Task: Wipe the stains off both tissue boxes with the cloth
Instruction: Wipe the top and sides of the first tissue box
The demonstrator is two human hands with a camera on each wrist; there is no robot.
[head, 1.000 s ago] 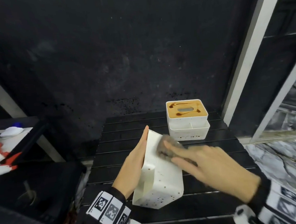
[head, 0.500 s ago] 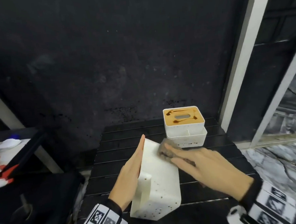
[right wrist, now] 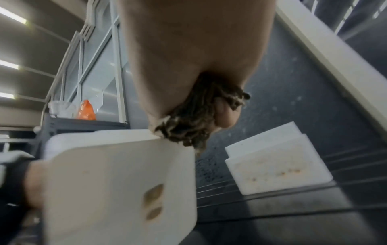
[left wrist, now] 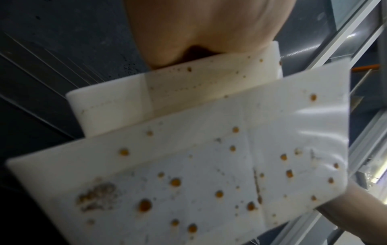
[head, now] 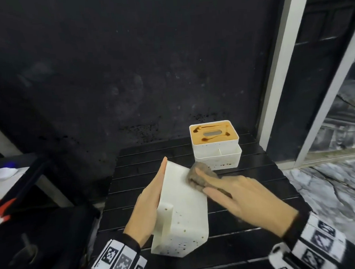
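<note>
Brown cloth pressed on tipped tissue box by right hand.

I stood at a black slatted table against a dark, speckled wall. At two o'clock a white post rose beside dark glass. The marbled floor lay at three o'clock. At nine o'clock stood a black shelf. Ceiling strip lights glowed overhead.

Head view looks down from above; wrist views sit close, low, looking up; all share near tissue box
</note>
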